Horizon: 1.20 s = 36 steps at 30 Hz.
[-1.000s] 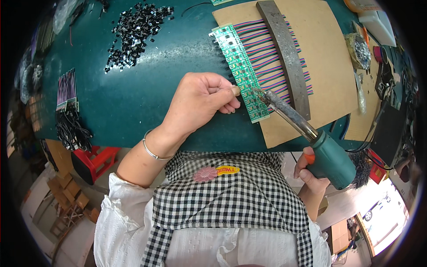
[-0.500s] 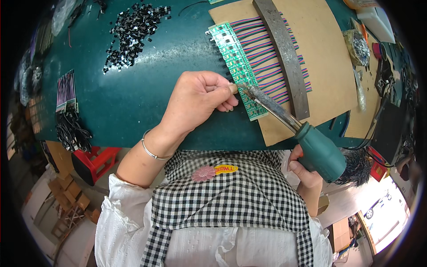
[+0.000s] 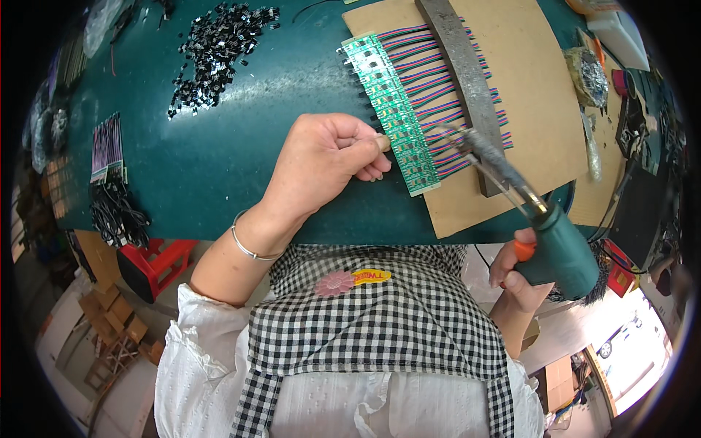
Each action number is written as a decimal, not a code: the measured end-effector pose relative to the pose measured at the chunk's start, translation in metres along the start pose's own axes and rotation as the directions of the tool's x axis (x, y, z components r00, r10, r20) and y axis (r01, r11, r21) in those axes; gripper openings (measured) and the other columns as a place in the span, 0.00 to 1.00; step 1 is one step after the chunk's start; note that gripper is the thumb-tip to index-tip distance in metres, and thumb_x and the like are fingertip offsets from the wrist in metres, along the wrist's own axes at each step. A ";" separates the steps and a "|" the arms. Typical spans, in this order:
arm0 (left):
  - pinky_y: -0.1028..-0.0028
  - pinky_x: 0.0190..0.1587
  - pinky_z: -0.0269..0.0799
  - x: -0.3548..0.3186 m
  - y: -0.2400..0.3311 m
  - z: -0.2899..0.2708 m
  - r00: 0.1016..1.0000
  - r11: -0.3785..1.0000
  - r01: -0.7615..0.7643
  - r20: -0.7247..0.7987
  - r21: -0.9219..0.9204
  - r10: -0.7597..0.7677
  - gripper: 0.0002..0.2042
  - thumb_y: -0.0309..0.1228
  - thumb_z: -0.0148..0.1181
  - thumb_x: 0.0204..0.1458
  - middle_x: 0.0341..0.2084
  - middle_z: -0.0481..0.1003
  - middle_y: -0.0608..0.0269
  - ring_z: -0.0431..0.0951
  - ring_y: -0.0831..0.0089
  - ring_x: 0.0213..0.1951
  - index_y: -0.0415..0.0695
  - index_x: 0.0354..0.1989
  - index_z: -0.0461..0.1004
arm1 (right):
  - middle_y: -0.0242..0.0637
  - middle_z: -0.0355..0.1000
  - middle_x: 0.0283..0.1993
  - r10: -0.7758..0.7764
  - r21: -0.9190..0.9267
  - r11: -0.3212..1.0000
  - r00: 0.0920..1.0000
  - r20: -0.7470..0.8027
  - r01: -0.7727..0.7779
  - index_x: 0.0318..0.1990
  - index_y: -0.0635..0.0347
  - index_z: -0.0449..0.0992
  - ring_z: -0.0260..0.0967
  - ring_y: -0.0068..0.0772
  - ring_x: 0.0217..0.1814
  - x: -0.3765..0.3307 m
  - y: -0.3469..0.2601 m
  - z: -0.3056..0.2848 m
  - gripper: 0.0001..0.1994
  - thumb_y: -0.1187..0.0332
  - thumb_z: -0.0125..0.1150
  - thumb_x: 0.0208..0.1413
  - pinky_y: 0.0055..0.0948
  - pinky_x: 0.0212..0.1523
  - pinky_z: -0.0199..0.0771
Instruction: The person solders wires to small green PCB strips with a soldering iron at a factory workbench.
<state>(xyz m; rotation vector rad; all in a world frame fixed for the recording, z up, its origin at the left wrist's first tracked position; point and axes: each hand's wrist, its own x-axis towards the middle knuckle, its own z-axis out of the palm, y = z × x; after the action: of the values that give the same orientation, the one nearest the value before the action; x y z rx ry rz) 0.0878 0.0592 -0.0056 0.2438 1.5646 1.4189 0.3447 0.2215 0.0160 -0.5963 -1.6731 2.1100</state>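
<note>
My right hand [image 3: 520, 281] grips a green soldering gun [image 3: 566, 252] with an orange trigger. Its metal tip is over the coloured wires, to the right of a strip of green circuit boards [image 3: 391, 113] and apart from it. At the strip's left edge, my left hand [image 3: 328, 153] is closed in a pinch; whatever its fingertips hold is too small and hidden to make out. Several bundles of coloured wires [image 3: 438, 135] run rightward from the boards under a dark metal bar [image 3: 467, 80]. Small dark parts stick out along the strip's left edge.
Brown cardboard [image 3: 540, 109] lies beneath the wires and bar on the green table [image 3: 241, 160]. A heap of small black connectors [image 3: 219, 55] is at the upper left. A bundle of black cables [image 3: 117, 212] lies at the left, and a wrapped lump [image 3: 586, 77] at the right.
My right hand has drawn the soldering gun rightward, and its tip has left the circuit boards for a spot above the wires. My left hand stays almost where it was.
</note>
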 end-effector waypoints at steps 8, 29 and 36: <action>0.81 0.27 0.73 -0.001 0.002 0.000 1.000 1.000 -0.018 0.002 0.007 0.018 0.07 0.26 0.57 0.53 0.21 0.77 0.60 0.76 0.79 0.22 0.34 0.28 0.76 | 0.38 0.61 0.18 -0.238 0.039 0.967 0.944 -0.229 0.253 0.56 0.76 0.56 0.59 0.26 0.13 0.024 -0.023 -0.023 0.31 0.71 0.62 0.46 0.22 0.13 0.61; 0.81 0.31 0.71 -0.020 -0.004 -0.085 0.709 0.663 -0.226 -0.345 0.714 0.614 0.04 0.21 0.63 0.45 0.25 0.77 0.64 0.74 0.81 0.25 0.37 0.31 0.78 | 0.37 0.61 0.22 -0.332 -0.140 0.942 0.911 -0.244 0.306 0.55 0.78 0.56 0.58 0.23 0.16 0.038 -0.020 -0.020 0.27 0.73 0.57 0.50 0.18 0.17 0.61; 0.72 0.36 0.68 -0.017 -0.003 -0.139 0.543 0.361 0.046 -0.326 0.932 0.774 0.06 0.24 0.67 0.39 0.24 0.76 0.64 0.72 0.68 0.27 0.42 0.26 0.77 | 0.37 0.62 0.22 -0.227 -0.089 0.973 0.955 -0.190 0.214 0.55 0.77 0.56 0.59 0.25 0.15 0.039 -0.016 0.004 0.31 0.72 0.63 0.47 0.20 0.15 0.63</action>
<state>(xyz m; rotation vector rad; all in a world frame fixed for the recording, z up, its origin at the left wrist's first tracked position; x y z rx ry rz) -0.0054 -0.0447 -0.0208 0.8257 3.1398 0.8710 0.3106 0.2422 0.0286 -0.5894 -1.6214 1.7820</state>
